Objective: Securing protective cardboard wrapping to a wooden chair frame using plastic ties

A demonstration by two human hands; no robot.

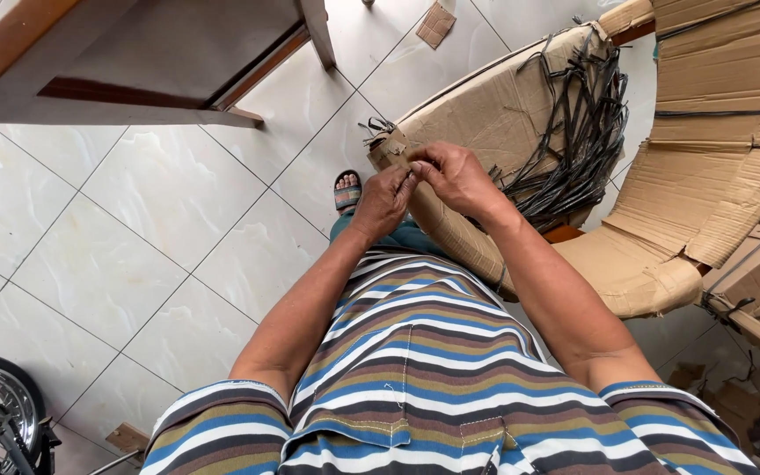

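Cardboard wrap (pixel 450 233) | edge pinched between left hand (pixel 383 200) and right hand (pixel 456 176) | both grips clenched on it

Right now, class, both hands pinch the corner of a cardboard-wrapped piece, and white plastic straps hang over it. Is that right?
Not quite. The head view shows the straps are black, not white. Both the left hand and right hand do pinch the corner of the cardboard-wrapped piece.

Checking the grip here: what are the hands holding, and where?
Both the left hand and right hand pinch the top corner of the cardboard wrapping.
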